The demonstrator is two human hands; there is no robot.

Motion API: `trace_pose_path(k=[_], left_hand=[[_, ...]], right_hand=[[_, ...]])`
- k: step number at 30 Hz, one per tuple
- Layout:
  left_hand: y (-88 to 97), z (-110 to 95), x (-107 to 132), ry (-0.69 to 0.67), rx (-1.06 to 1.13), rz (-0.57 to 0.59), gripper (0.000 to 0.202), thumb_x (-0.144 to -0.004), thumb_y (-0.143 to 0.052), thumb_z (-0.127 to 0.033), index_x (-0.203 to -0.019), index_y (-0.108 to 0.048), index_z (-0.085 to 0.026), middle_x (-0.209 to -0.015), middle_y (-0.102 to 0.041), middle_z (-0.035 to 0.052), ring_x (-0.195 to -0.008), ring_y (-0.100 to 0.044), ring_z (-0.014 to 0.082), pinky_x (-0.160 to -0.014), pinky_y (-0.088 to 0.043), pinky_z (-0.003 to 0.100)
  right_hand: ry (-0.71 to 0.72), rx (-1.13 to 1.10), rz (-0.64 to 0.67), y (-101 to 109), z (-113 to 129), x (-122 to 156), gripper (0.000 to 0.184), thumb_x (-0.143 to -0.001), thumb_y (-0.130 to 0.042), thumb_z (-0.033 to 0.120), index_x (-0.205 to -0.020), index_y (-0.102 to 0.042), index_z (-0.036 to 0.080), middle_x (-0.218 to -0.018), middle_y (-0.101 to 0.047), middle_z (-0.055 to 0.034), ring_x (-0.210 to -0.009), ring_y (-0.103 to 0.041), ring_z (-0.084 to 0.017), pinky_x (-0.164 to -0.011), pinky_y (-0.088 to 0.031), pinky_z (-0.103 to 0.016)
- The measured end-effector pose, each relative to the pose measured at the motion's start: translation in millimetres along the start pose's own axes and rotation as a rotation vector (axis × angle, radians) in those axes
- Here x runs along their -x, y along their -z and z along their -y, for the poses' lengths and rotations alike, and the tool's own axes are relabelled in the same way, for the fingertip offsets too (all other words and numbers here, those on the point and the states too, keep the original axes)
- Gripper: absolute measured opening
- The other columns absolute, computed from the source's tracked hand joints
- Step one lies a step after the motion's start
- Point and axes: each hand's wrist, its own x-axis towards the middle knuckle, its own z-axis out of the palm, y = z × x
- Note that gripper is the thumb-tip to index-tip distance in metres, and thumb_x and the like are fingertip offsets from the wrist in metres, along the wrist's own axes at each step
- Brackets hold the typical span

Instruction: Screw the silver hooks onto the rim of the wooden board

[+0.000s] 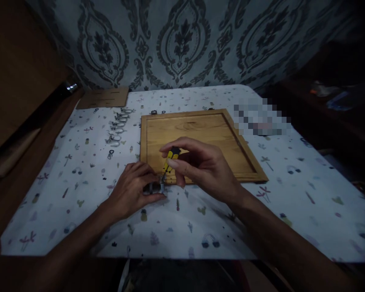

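My right hand (200,166) is closed round a small yellow-and-black screwdriver (170,158), held upright with its tip pointing down. The tip meets a small metal hook fitting (155,188) at the near-left corner of a wooden board (200,129). My left hand (134,190) rests on the table, fingers pinched on that metal fitting. Both hands are close together at the board's near edge.
Several metal hooks (118,129) lie in a row left of the board on the patterned white tablecloth (292,194). A brown card (103,98) lies at the back left. Patterned wallpaper rises behind. Dark furniture flanks both sides. A blurred patch (260,117) sits at the board's back right.
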Motion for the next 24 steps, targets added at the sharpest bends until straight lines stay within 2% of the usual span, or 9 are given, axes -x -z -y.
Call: trace_pose_path(k=[3,6,10,12,15,19,22,24], left_hand=[[0.0,0.2,0.1,-0.003,-0.002,-0.008,0.034,-0.085,-0.074,-0.049,-0.107,-0.074,-0.024,-0.109,-0.070,0.0064,-0.103,-0.061,0.0274,-0.090,-0.047,0.045],[-2.0,0.7,0.8,-0.004,-0.013,-0.028,0.035,-0.085,-0.074,-0.050,-0.106,-0.074,-0.023,-0.108,-0.070,0.0065,-0.102,-0.061,0.0272,-0.090,-0.047,0.046],[-3.3,0.5,1.1,-0.003,-0.005,-0.025,0.034,-0.085,-0.073,-0.051,-0.105,-0.073,-0.023,-0.105,-0.069,0.0060,-0.100,-0.061,0.0267,-0.090,-0.046,0.046],[-3.1,0.4,1.2,-0.007,-0.005,-0.030,0.033,-0.085,-0.073,-0.051,-0.103,-0.073,-0.022,-0.103,-0.069,0.0058,-0.099,-0.061,0.0266,-0.089,-0.047,0.045],[-3.2,1.2,1.5,-0.011,-0.010,-0.028,0.034,-0.086,-0.073,-0.050,-0.106,-0.074,-0.023,-0.106,-0.069,0.0064,-0.101,-0.061,0.0265,-0.089,-0.047,0.044],[-4.6,2.8,1.8,-0.008,-0.026,-0.042,0.036,-0.086,-0.072,-0.053,-0.107,-0.074,-0.023,-0.107,-0.069,0.0064,-0.101,-0.061,0.0266,-0.088,-0.047,0.043],[-4.3,2.8,1.4,-0.003,-0.031,-0.033,0.036,-0.086,-0.072,-0.053,-0.106,-0.074,-0.023,-0.106,-0.069,0.0063,-0.100,-0.061,0.0267,-0.088,-0.047,0.044],[-3.7,2.6,1.1,-0.006,-0.025,-0.022,0.034,-0.085,-0.074,-0.050,-0.105,-0.074,-0.023,-0.104,-0.068,0.0060,-0.099,-0.061,0.0267,-0.087,-0.047,0.043]], right_hand=[[-0.033,-0.009,-0.048,-1.1,-0.4,-0.3,0.018,-0.082,-0.079,0.028,-0.087,-0.065,0.019,-0.079,-0.068,0.0006,-0.040,-0.053,-0.005,-0.037,-0.043,-0.019],[-0.065,-0.046,-0.051,-1.1,-0.8,0.4,0.026,-0.079,-0.082,0.030,-0.084,-0.058,0.020,-0.074,-0.066,0.0020,-0.042,-0.056,-0.007,-0.038,-0.046,-0.019],[-0.069,-0.061,0.028,2.2,-0.3,3.2,0.025,-0.086,-0.075,0.028,-0.107,-0.064,0.020,-0.090,-0.068,-0.0015,-0.052,-0.062,-0.008,-0.048,-0.054,-0.021],[-0.074,-0.058,0.075,3.9,0.2,4.6,0.027,-0.090,-0.070,0.030,-0.115,-0.066,0.020,-0.092,-0.069,-0.0021,-0.054,-0.063,-0.007,-0.054,-0.056,-0.021],[-0.081,-0.050,0.073,4.1,0.5,5.2,0.025,-0.087,-0.074,0.034,-0.105,-0.070,0.017,-0.091,-0.069,-0.0026,-0.051,-0.061,-0.006,-0.050,-0.054,-0.020],[-0.073,0.029,-0.020,0.8,0.0,3.6,0.029,-0.077,-0.084,0.037,-0.087,-0.066,0.016,-0.086,-0.069,-0.0023,-0.043,-0.052,-0.004,-0.039,-0.044,-0.018],[-0.090,0.006,-0.032,-0.5,0.7,3.1,0.031,-0.075,-0.085,0.036,-0.080,-0.061,0.017,-0.079,-0.068,-0.0005,-0.046,-0.055,-0.006,-0.042,-0.047,-0.018],[-0.096,-0.043,0.005,0.5,1.8,3.7,0.029,-0.077,-0.084,0.033,-0.088,-0.063,0.018,-0.083,-0.067,-0.0001,-0.052,-0.059,-0.007,-0.047,-0.052,-0.019]])
